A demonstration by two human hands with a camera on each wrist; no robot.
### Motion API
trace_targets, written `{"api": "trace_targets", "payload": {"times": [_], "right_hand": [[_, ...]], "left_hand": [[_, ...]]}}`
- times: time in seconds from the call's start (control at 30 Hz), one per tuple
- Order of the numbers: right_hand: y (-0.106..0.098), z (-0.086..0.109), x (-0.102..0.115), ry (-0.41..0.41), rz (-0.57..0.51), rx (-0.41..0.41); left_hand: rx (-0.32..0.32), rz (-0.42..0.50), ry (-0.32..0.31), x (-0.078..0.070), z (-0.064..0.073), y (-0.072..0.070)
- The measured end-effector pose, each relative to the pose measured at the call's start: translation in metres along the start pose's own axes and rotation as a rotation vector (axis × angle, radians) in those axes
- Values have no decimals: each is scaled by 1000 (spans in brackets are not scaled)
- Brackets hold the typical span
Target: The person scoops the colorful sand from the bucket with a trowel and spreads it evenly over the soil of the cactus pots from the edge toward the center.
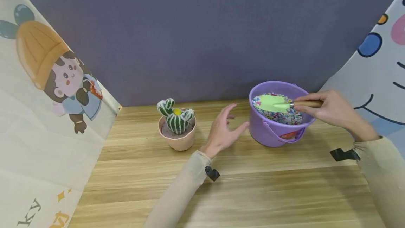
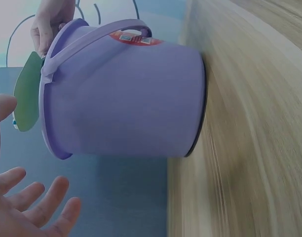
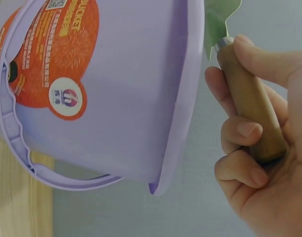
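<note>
My right hand grips the wooden handle of a garden trowel with a light green blade. The blade is held over the mouth of a purple bucket, above many small multicoloured pebbles inside it. In the left wrist view the blade shows just beyond the rim, with some bits on it. My left hand is held in the air to the left of the bucket, fingers spread, holding nothing. Left of that hand stands a pink pot with a green knitted cactus.
The pot and bucket stand on a wood-grain table. A dark blue-grey panel rises close behind them. Printed cartoon panels flank the table at left and right. The bucket's handle hangs down its front.
</note>
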State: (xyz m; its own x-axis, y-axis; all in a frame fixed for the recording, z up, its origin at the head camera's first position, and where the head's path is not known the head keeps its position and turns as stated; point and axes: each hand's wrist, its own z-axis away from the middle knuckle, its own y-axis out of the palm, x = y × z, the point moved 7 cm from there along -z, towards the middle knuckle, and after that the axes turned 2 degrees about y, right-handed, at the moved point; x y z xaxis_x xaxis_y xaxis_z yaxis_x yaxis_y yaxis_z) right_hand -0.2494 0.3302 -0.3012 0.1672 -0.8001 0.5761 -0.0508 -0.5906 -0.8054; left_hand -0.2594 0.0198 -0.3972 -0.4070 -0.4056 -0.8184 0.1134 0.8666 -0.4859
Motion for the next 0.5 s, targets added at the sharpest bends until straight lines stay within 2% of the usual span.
{"api": "trace_targets", "payload": {"times": [0.3, 0.5], "right_hand": [[8, -2, 9, -13, -26, 21], [15, -6, 16, -14, -50, 28]], "left_hand": [[-15, -8, 12, 2, 8, -10], [-10, 10, -14, 6, 12, -17]]}}
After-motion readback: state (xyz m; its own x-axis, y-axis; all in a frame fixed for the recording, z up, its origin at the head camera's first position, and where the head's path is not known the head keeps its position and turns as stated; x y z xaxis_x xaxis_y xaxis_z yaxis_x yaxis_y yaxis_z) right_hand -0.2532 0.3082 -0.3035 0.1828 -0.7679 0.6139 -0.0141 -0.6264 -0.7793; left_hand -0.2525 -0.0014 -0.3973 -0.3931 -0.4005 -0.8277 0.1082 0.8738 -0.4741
